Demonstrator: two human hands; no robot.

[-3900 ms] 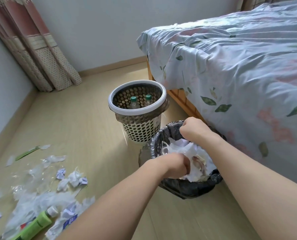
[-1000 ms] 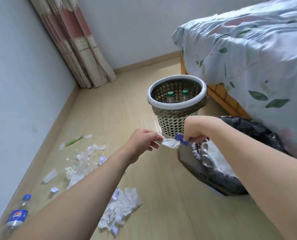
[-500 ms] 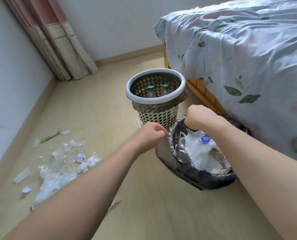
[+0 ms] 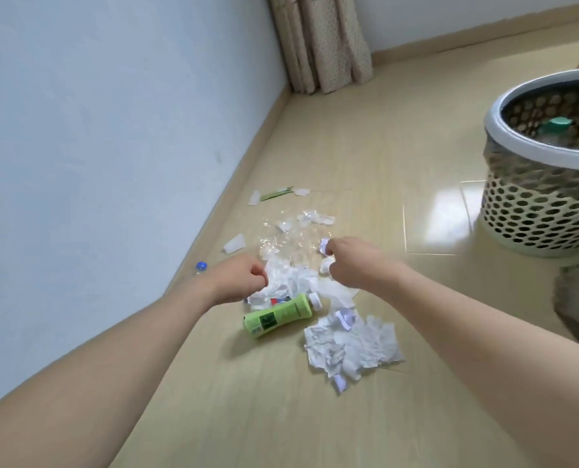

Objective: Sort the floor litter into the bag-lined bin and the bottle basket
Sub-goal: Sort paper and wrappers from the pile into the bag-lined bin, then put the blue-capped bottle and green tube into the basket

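Observation:
Litter lies on the floor by the wall: a green bottle (image 4: 278, 316) on its side with a white cap, crumpled white paper (image 4: 352, 346) in front of it, and clear plastic film (image 4: 288, 236) behind. My left hand (image 4: 239, 280) has its fingers curled on the edge of a crumpled paper wad (image 4: 289, 276). My right hand (image 4: 352, 263) pinches a small paper scrap (image 4: 324, 246). The perforated bottle basket (image 4: 497, 136) stands at the right with a green-capped bottle (image 4: 558, 122) inside. The edge of the bag-lined bin (image 4: 576, 298) shows at the right.
A blue-capped bottle (image 4: 201, 266) lies against the skirting, mostly hidden by my left wrist. A green strip (image 4: 276, 194) and white scraps (image 4: 234, 243) lie nearer the wall. A curtain (image 4: 321, 42) hangs in the corner. The wall (image 4: 95, 146) runs along the left.
Both hands left the bag-lined bin, where they dropped paper, and swung left and down to the litter pile. The view turned with them; the bed is out of sight.

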